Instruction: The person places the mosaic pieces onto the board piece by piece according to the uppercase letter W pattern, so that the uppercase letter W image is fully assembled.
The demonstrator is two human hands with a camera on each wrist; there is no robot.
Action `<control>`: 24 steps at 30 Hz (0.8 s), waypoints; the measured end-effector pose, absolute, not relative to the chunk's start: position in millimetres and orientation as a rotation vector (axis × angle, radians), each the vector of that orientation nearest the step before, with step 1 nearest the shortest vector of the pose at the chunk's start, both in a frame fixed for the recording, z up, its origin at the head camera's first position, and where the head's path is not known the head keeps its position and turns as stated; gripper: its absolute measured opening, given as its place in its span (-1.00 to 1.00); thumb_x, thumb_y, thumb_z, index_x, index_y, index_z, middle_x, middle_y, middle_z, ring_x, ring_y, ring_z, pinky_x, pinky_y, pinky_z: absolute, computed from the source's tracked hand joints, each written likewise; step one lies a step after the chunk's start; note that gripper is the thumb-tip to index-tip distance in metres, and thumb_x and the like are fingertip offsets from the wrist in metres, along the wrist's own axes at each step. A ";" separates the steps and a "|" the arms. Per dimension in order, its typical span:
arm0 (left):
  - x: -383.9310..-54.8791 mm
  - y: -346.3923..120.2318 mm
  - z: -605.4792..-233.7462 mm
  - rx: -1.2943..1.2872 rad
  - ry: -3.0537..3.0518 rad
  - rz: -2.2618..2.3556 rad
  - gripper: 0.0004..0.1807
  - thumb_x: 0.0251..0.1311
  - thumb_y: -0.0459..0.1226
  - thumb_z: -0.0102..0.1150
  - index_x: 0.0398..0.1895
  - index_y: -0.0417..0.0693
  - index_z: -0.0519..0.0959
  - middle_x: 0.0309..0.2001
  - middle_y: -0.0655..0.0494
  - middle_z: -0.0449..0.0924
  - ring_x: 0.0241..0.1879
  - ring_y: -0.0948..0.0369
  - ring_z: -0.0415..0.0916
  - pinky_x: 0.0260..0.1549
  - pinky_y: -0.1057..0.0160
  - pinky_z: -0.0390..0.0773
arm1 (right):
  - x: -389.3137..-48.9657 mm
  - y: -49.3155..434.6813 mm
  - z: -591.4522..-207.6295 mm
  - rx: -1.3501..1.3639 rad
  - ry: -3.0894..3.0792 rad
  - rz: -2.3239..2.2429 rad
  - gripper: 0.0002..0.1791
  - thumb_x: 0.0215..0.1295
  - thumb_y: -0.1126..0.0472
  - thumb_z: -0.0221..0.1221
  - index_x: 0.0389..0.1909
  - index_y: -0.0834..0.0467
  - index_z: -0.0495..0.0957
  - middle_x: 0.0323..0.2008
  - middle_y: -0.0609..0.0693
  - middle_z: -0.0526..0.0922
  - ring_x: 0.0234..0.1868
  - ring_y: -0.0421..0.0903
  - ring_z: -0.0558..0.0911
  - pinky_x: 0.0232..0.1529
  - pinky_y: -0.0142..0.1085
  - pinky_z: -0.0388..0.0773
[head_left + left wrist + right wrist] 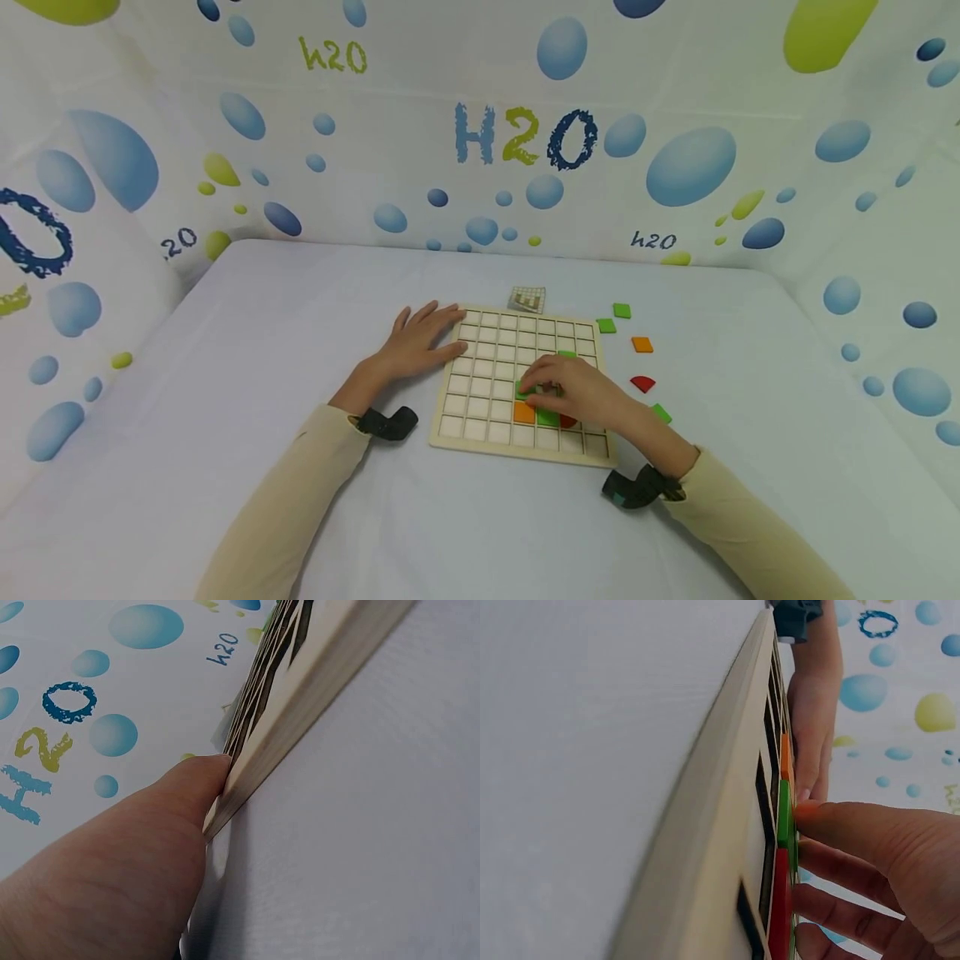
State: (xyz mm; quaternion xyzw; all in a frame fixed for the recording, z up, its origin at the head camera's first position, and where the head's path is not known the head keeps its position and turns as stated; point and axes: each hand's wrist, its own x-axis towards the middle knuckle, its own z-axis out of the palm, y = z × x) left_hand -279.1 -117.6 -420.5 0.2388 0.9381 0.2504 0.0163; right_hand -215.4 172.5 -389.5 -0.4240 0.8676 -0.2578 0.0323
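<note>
A wooden grid board (480, 448) lies on the white table. My left hand (417, 343) rests at its left side, fingers spread and thumb over the rim; in the left wrist view the thumb (187, 784) touches the board's edge. Over the lower right cells, my right hand (581, 387) pinches a green square tile (522, 392) between thumb and fingertips, low in a cell. Just below sit an orange square tile (523, 412), another green tile (548, 417) and a red piece (567, 422), partly covered by the hand. More green (566, 354) shows behind the knuckles.
Right of the board lie loose pieces: green tiles (622, 310), an orange tile (642, 344), a red quarter-round piece (642, 383) and a green piece (661, 413) beside the right wrist. A small card with a grid pattern (528, 298) stands at the board's back edge.
</note>
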 end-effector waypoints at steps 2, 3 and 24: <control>-278.6 -116.4 -420.4 0.746 2.915 0.778 -0.29 0.37 0.06 0.02 0.49 -0.03 0.19 0.52 0.00 0.06 0.53 -0.06 -0.22 0.39 -0.23 -0.39 | -214.5 174.0 -389.1 -1.304 2.669 -0.788 -0.85 0.31 0.26 0.25 -0.16 0.19 0.71 -0.10 0.01 0.65 -0.25 -0.13 0.58 -0.23 -0.31 0.58; -278.1 -115.8 -420.1 0.750 2.915 0.778 -0.29 0.37 0.06 0.02 0.49 -0.03 0.19 0.52 -0.01 0.06 0.53 -0.07 -0.22 0.39 -0.24 -0.38 | -213.9 174.6 -388.8 -1.301 2.670 -0.783 -0.85 0.31 0.26 0.25 -0.16 0.19 0.71 -0.10 0.02 0.64 -0.27 -0.15 0.57 -0.24 -0.33 0.58; -274.8 -116.6 -418.4 0.733 2.919 0.782 -0.30 0.37 0.04 0.04 0.48 -0.04 0.20 0.51 -0.02 0.08 0.53 -0.08 -0.21 0.39 -0.24 -0.38 | -212.9 178.2 -393.8 -1.284 2.645 -0.826 -0.84 0.33 0.28 0.23 -0.12 0.11 0.69 -0.07 -0.05 0.60 -0.28 -0.21 0.50 -0.26 -0.36 0.55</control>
